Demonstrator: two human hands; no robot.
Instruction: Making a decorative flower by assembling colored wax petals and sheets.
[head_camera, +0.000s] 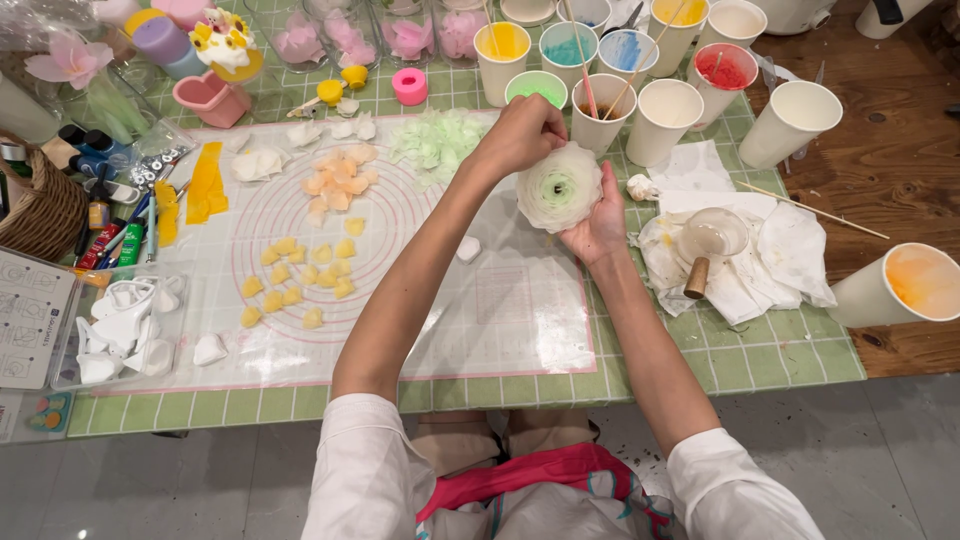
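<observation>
White sleeves and a pink-red apron fill the bottom edge, closest to us, and both bare arms stretch up over the table (780, 350) with its green checked cover. Far left, a wicker basket (40, 210) sits by a clear tray of white petal cutters (125, 325). Moving in, yellow strips (205, 182) lie on the translucent work mat (500, 310), then small yellow petals (300, 280), a peach pile (340, 180) above them, and pale green petals (435, 140) further up. Now the left hand (520, 135) comes in from above, its grip pinched with fingertips pressing the top edge of the white flower (560, 187), a round layered bloom with a green centre. That flower is held just above the mat's upper right corner, cradled from the right by the right hand (603, 222), whose grip is cupped around its side and underside. Behind the hands stand paper cups of colour (600, 50), some with sticks in them. To the right, crumpled white tissue (770, 250) carries a small glass dish (712, 232), and an orange-stained cup (900, 285) lies tipped near the table's edge.
</observation>
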